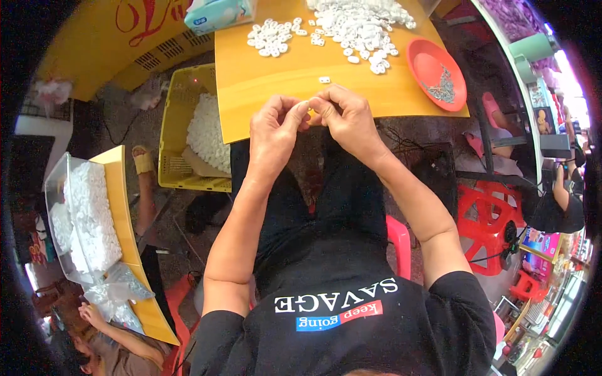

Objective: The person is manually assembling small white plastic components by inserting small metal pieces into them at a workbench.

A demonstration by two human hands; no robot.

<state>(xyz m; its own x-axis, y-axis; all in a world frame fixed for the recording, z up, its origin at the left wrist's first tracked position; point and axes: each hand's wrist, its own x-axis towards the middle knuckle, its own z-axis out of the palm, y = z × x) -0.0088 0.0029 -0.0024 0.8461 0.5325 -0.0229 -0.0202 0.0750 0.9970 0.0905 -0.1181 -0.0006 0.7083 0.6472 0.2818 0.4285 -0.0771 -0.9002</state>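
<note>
My left hand (274, 127) and my right hand (348, 119) meet just over the near edge of the yellow table (263, 94). Thumbs and fingertips of both are pinched together around something small that the fingers mostly hide. Just beyond my fingertips lies a single small white piece with two dark holes (324, 80). Farther back is a small group of white oval two-hole pieces (269, 39), and right of it a large heap of similar white pieces (364, 32). On the right, a red plate (421, 59) holds a pile of small grey metal parts (444, 86).
A tissue pack (219, 14) sits at the table's far left. Left of the table stands a yellow crate (172, 125) with white pieces. A clear bin (84, 219) of white pieces rests on another table, a person's arm (119, 332) near it. Red stools (486, 219) stand right.
</note>
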